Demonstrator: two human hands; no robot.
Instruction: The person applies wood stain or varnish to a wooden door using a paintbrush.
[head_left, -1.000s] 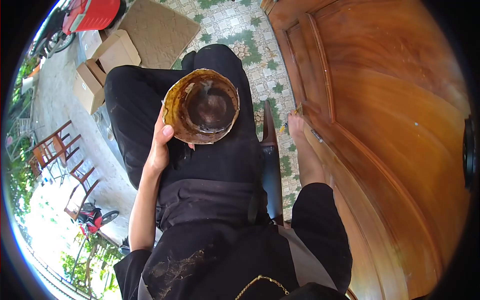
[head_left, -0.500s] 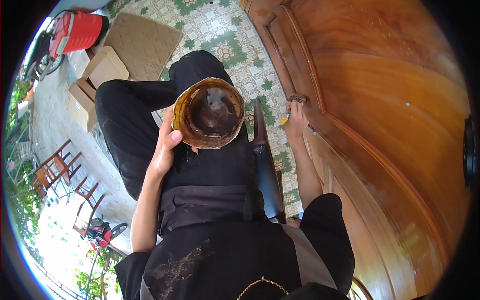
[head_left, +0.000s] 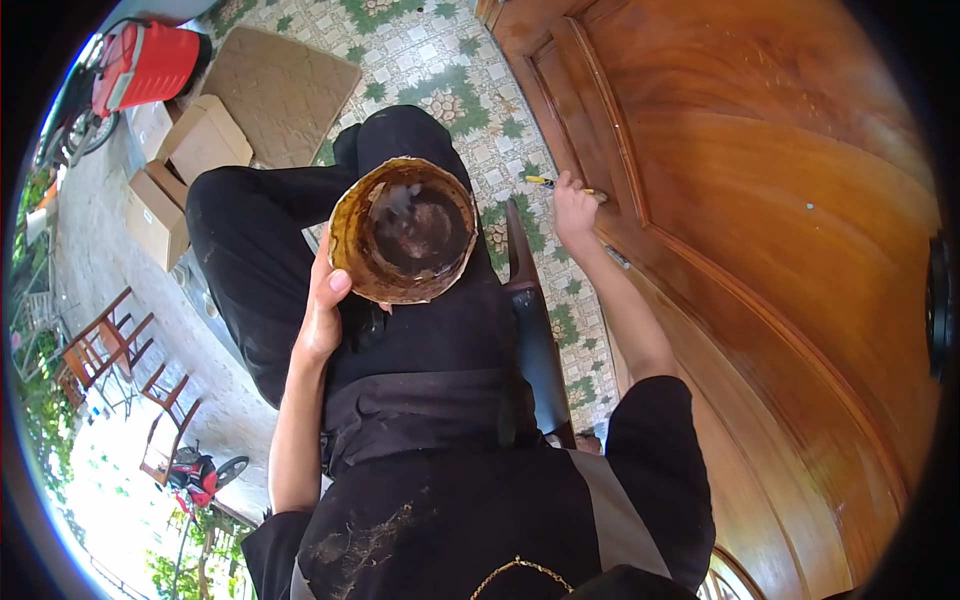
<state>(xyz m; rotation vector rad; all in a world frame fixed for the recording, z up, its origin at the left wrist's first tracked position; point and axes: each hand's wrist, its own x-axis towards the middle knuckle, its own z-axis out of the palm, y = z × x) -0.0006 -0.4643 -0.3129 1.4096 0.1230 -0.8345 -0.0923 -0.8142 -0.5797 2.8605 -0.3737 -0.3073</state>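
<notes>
My left hand [head_left: 325, 305] is closed around the side of a round, stained cup [head_left: 345, 235], its thumb on the near rim. Dark brown residue or liquid coats the inside of the cup, which is tilted so that I look into it above my lap. Out to the right, my right hand [head_left: 575, 212] grips a thin paintbrush [head_left: 540, 181] with a yellow handle. The handle sticks out to the left of the fingers, and the brush's other end is against or very near the wooden panel [head_left: 740, 190]. Its bristles are hard to make out.
A dark chair part [head_left: 540, 350] stands beside my right leg on the patterned tile floor [head_left: 440, 95]. At the upper left are a brown mat [head_left: 285, 95], open cardboard boxes [head_left: 205, 140] and a red cooler-like box [head_left: 155, 68]. Wooden chairs [head_left: 100, 340] and a motorbike [head_left: 195, 478] are farther left.
My right hand has shifted slightly left and turned, and the yellow handle now points left. The cup has moved a little left with my left hand.
</notes>
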